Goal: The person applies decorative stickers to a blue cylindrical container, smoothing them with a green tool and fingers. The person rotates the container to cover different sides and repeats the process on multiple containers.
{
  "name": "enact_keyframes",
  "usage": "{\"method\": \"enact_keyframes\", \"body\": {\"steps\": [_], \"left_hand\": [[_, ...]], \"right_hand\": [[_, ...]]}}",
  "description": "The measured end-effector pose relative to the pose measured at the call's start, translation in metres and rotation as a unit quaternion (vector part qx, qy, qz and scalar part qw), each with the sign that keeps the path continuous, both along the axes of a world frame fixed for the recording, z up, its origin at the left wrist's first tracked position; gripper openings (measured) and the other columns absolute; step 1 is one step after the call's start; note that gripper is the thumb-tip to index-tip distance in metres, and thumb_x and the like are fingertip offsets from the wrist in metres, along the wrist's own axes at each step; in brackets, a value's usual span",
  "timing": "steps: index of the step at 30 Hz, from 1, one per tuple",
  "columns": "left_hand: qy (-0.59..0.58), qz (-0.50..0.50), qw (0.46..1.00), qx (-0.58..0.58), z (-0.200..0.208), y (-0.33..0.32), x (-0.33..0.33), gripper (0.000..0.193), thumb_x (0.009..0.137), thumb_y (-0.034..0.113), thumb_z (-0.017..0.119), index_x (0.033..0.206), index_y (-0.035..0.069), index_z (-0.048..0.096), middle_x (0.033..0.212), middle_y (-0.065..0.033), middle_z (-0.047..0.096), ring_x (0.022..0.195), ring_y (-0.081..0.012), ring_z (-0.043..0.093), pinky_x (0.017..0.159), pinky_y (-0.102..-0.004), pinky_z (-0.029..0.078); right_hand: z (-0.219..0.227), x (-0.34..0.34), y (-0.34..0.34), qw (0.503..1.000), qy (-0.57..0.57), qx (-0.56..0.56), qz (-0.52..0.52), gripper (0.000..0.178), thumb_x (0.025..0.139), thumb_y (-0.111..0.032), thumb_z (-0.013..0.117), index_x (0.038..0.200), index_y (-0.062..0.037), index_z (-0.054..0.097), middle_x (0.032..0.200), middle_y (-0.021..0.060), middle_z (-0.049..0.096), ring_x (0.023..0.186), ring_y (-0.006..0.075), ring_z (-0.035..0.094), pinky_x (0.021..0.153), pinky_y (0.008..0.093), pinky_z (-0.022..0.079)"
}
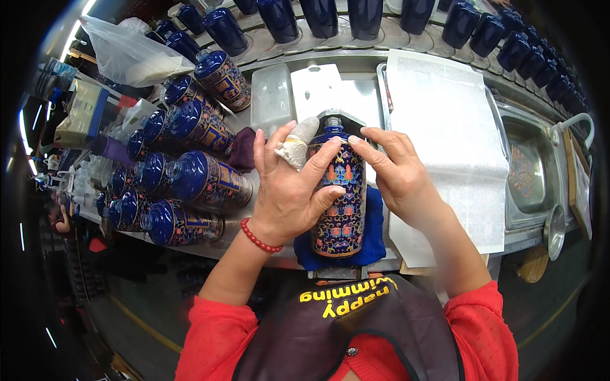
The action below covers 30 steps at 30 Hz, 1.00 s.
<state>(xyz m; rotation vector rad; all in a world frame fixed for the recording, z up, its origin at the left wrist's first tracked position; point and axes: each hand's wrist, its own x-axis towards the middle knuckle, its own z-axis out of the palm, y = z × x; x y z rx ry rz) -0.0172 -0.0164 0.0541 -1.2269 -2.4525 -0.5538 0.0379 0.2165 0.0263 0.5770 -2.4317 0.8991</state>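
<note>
A dark blue glass bottle [346, 209] with a colourful floral pattern lies on a blue cloth [376, 244] in front of me, its neck pointing away. My left hand [289, 190] rests over its left side with fingers apart, index fingertip at the shoulder and thumb on the patterned face. A whitish fabric cover [295, 146] wraps one of that hand's fingers. From the right, my right hand [401, 178] touches the bottle's shoulder with its outstretched index finger, close to the left fingertip. Its thumb is hidden. Neither hand wraps round the bottle.
Several patterned blue bottles [206, 181] stand at the left, beside a dark purple cloth [243, 151]. White patterned sheets [438, 146] lie at the right, before a metal sink [530, 168]. Plain blue bottles [321, 18] line a conveyor [254, 38] at the back. A translucent container [271, 95] sits beyond my left hand.
</note>
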Motion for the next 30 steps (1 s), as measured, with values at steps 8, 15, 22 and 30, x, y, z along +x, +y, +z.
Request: {"method": "enact_keyframes", "body": {"steps": [8, 15, 22, 30], "left_hand": [[-0.051, 0.004, 0.996, 0.076, -0.0042, -0.0051, 0.0019, 0.065, 0.100, 0.060, 0.051, 0.141, 0.012, 0.064, 0.141, -0.0188, 0.058, 0.137, -0.0398, 0.041, 0.119, -0.0616, 0.013], [-0.036, 0.000, 0.996, 0.078, -0.0061, -0.0058, 0.0018, 0.063, 0.100, 0.059, 0.053, 0.139, 0.012, 0.065, 0.140, -0.0199, 0.059, 0.137, -0.0392, 0.042, 0.119, -0.0611, 0.014], [-0.011, 0.002, 0.999, 0.052, -0.0077, -0.0048, 0.0005, 0.062, 0.101, 0.058, 0.052, 0.138, 0.010, 0.066, 0.138, -0.0200, 0.060, 0.135, -0.0392, 0.045, 0.120, -0.0599, 0.014], [-0.002, -0.002, 1.000, 0.029, -0.0058, -0.0045, 0.0003, 0.065, 0.103, 0.060, 0.048, 0.139, 0.008, 0.064, 0.137, -0.0203, 0.061, 0.134, -0.0384, 0.048, 0.121, -0.0585, 0.016]], "right_hand": [[0.0048, -0.0056, -0.0038, 0.999, 0.032, 0.007, 0.000, 0.058, 0.076, 0.009, 0.063, 0.131, -0.0077, 0.066, 0.127, 0.0189, 0.060, 0.113, 0.0397, 0.058, 0.096, 0.0451, 0.052], [0.0067, -0.0100, -0.0030, 0.999, 0.035, -0.022, 0.010, 0.055, 0.077, 0.008, 0.063, 0.130, -0.0084, 0.067, 0.125, 0.0188, 0.061, 0.112, 0.0397, 0.059, 0.095, 0.0452, 0.052], [0.0071, -0.0090, -0.0044, 1.000, 0.031, -0.006, 0.005, 0.057, 0.076, 0.009, 0.063, 0.130, -0.0091, 0.067, 0.125, 0.0188, 0.061, 0.111, 0.0396, 0.059, 0.095, 0.0451, 0.052], [0.0045, -0.0052, -0.0018, 1.000, 0.016, -0.004, 0.010, 0.066, 0.073, 0.014, 0.060, 0.136, -0.0068, 0.063, 0.127, 0.0194, 0.060, 0.113, 0.0398, 0.058, 0.098, 0.0456, 0.050]]}}
